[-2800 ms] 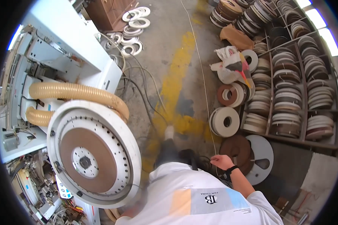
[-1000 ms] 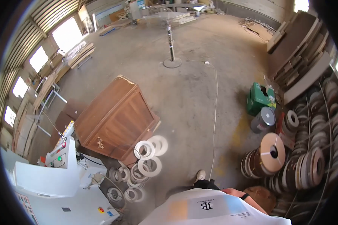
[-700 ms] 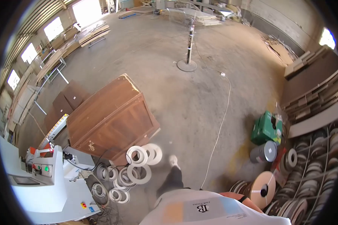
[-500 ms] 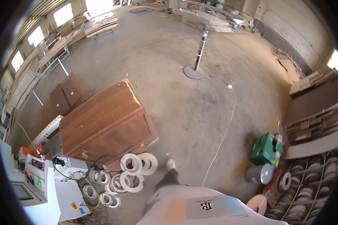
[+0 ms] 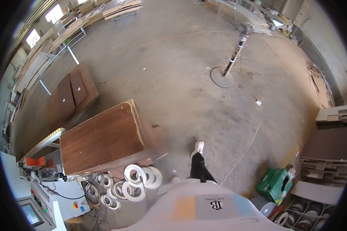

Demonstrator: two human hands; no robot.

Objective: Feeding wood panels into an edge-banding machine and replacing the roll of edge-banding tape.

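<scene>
Neither my left hand nor my right hand shows in the view, and what they hold, if anything, cannot be seen. My pale shirt (image 5: 219, 206) with a coloured print fills the bottom middle. Beyond it one leg in black steps forward, with a white shoe (image 5: 199, 147) on the concrete floor (image 5: 181, 88). To the left stands a large brown wooden panel stack or box (image 5: 100, 138) with a worn edge. Several white rolls of banding strip (image 5: 134, 192) lie on the floor beside it.
A grey machine (image 5: 71, 202) with a control screen stands at lower left. Ahead rises a pole on a round base (image 5: 222, 77), and a white cable (image 5: 246, 148) crosses the floor. At right are a green box (image 5: 273, 185), a rack of rolls (image 5: 306, 215) and stacked boards (image 5: 324, 169).
My view has tilted down and turned left, so the pole and brown panels appear shifted right. One leg has stepped forward, its white shoe now further ahead.
</scene>
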